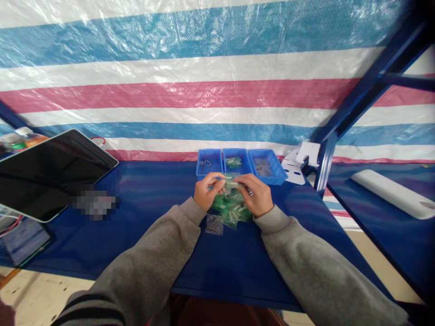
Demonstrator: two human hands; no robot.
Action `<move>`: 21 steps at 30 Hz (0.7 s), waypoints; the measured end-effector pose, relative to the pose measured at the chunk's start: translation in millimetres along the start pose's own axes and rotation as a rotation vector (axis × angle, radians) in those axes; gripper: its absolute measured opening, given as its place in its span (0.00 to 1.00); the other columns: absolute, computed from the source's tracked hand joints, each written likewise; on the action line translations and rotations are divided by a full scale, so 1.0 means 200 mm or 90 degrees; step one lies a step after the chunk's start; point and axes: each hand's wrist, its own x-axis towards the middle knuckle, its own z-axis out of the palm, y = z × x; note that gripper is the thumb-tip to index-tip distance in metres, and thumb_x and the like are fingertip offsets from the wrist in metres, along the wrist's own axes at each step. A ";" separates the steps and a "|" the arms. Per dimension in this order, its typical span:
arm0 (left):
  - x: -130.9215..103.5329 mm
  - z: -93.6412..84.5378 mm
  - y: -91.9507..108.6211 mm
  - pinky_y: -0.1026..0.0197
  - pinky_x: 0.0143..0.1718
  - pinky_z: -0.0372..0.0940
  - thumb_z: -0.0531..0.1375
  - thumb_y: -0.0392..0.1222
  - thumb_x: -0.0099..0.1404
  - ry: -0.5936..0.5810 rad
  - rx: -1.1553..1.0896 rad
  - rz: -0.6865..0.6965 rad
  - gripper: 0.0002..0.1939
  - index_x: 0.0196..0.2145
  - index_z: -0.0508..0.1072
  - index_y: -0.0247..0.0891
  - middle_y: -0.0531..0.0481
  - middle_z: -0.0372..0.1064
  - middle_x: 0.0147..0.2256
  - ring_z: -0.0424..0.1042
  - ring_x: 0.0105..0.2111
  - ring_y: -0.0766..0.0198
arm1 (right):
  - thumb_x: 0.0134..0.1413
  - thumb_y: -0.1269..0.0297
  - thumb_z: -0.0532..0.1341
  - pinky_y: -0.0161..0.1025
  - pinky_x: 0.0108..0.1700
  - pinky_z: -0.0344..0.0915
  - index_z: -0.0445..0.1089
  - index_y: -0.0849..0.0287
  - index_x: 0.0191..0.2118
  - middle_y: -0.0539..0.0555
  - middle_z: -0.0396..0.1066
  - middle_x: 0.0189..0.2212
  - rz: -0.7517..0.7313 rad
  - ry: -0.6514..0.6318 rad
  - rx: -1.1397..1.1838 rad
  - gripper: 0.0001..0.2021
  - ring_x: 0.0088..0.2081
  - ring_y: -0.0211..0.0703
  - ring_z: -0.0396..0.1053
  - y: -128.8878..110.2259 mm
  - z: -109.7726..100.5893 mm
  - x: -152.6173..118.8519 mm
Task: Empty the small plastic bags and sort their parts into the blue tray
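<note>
My left hand (208,190) and my right hand (255,194) come together over a heap of small clear bags with green and whitish contents (231,210). Between their fingertips they pinch a small clear bag (231,182). Small metal pieces (250,191) show at my right hand's fingers. Just below my left hand, a clear bag with small brownish pieces (214,225) lies flat. Behind the hands stand three blue bins: the left bin (208,172) has a few metal pins, the middle bin (238,169) greenish bags, and the right bin (277,175) clear bags.
A large dark screen (50,176) leans at the left of the blue table (142,190), with bottles behind it and a tablet (25,240) below. White cut sheets (295,170) lie beside the bins near a blue metal post (324,167). A long white object (390,192) rests farther right.
</note>
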 end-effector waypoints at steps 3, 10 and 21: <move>0.01 -0.01 0.01 0.63 0.34 0.65 0.59 0.46 0.59 -0.013 0.107 0.085 0.14 0.39 0.71 0.34 0.47 0.70 0.31 0.69 0.30 0.66 | 0.57 0.65 0.54 0.39 0.37 0.66 0.68 0.58 0.38 0.55 0.67 0.32 0.024 0.019 -0.020 0.07 0.35 0.42 0.66 0.01 0.00 0.00; 0.01 -0.01 0.03 0.63 0.38 0.64 0.56 0.44 0.62 0.045 0.209 0.125 0.10 0.31 0.73 0.34 0.47 0.71 0.32 0.70 0.34 0.64 | 0.57 0.65 0.54 0.40 0.38 0.66 0.67 0.58 0.43 0.57 0.65 0.37 0.028 0.013 -0.020 0.10 0.35 0.42 0.65 -0.02 0.00 0.00; -0.01 0.00 0.04 0.68 0.21 0.60 0.51 0.51 0.64 -0.026 0.052 -0.081 0.19 0.24 0.68 0.33 0.54 0.65 0.16 0.65 0.17 0.70 | 0.56 0.71 0.51 0.42 0.44 0.66 0.69 0.57 0.43 0.57 0.67 0.40 -0.040 -0.017 0.010 0.12 0.42 0.44 0.66 -0.01 0.01 0.00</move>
